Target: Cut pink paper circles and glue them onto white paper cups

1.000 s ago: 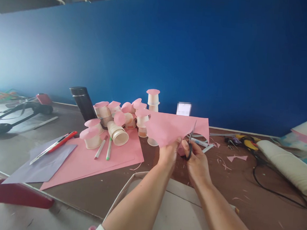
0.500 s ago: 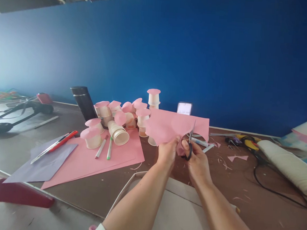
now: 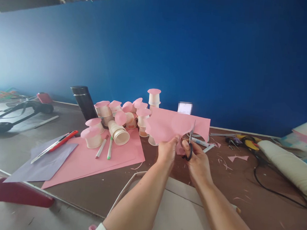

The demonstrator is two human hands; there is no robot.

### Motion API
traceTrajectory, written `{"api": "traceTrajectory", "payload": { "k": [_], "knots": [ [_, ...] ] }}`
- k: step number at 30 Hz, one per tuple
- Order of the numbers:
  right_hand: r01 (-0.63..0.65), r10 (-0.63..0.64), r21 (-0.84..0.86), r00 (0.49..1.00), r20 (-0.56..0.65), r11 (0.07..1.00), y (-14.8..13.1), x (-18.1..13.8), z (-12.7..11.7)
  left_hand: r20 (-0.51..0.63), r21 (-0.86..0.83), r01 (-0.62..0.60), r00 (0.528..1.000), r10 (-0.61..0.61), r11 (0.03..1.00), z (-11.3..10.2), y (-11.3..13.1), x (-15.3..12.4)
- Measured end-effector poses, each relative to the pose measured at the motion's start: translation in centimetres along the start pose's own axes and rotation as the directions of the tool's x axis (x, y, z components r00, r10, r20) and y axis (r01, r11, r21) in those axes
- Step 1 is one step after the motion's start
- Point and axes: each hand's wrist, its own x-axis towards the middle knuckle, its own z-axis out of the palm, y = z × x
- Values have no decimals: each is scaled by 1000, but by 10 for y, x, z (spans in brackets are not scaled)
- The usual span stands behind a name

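— pink sheet had tilted slightly since a second earlier, left end up a bit. scissors hardly budged.
— ok, which way did those point?
— blades up and away from the person, leaning a hair right, so their long axis ran nearly straight ahead. they were at the sheet's near side, toward its right end.
— and the sheet itself?
— held up over the brown table, long axis left to right, far edge dropping a little toward the right.
— grip?
— left hand pinched the sheet's near edge, thumb on top. right hand was closed round the black scissor handles. couldn't tell how far apart the blades were.
— anything nearby?
— white cups with pink tops sat left of the sheet, and a green-tipped marker lay near them, pointing roughly away from the person.
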Motion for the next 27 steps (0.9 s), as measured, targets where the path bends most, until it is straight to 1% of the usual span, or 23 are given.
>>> {"api": "traceTrajectory", "payload": {
  "k": [5,8,15,18,20,24,27],
  "knots": [
    [-19,19,24,1000,-5,1000,0,0,1,9,-10,-22,1000,22,1000,-1,-2,2],
    [-26,25,61,1000,11,998,1,0,1,-2,7,-11,1000,11,1000,-2,-2,2],
    [-51,51,40,999,9,998,4,0,0,-22,4,9,1000,-9,1000,-1,6,-3],
    [-55,54,48,998,15,997,3,0,1,1,2,-4,1000,4,1000,-1,4,-2],
    [-46,45,57,999,13,997,3,0,1,12,21,-9,1000,9,1000,-1,2,-1],
    [-43,43,61,999,8,997,5,2,1,-13,99,20,1000,-19,995,0,2,-2],
    [-44,44,66,999,5,997,6,3,1,-8,84,-10,1000,10,996,1,2,-5]
  ]
}}
